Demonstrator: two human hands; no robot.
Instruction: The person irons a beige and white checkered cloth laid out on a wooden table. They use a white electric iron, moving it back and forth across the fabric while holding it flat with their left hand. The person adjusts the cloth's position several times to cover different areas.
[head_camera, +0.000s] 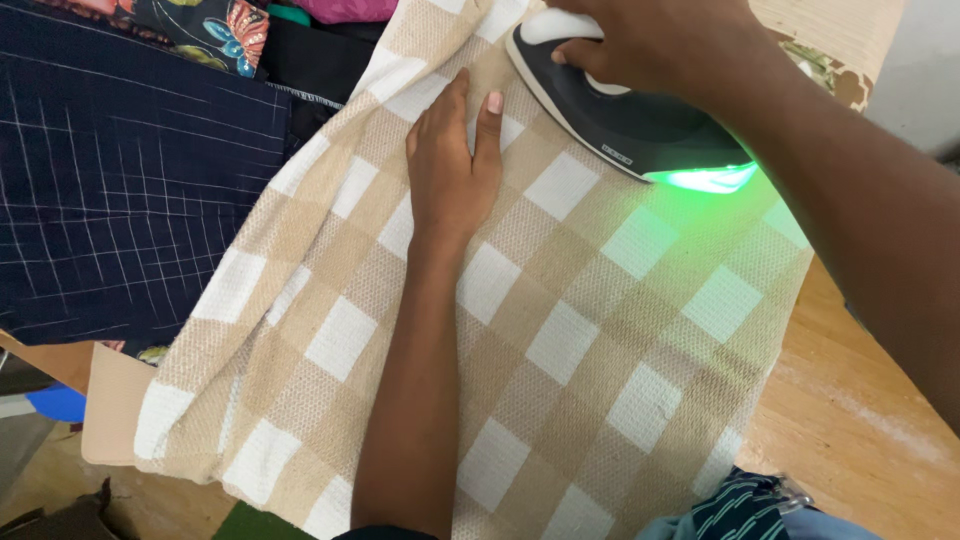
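Note:
A beige and white checked cloth (560, 330) lies spread over the wooden table (860, 420). My left hand (452, 165) rests flat on the cloth near its upper part, fingers together, pressing it down. My right hand (655, 40) grips the handle of a dark grey and white iron (625, 125), which sits on the cloth just right of my left hand. A green light glows at the iron's near end and tints the cloth beneath it.
A dark navy cloth with thin white lines (120, 170) lies to the left. Floral fabric (205, 25) and pink fabric (345, 8) sit at the top. A dark green patterned garment (745, 510) lies at the bottom edge.

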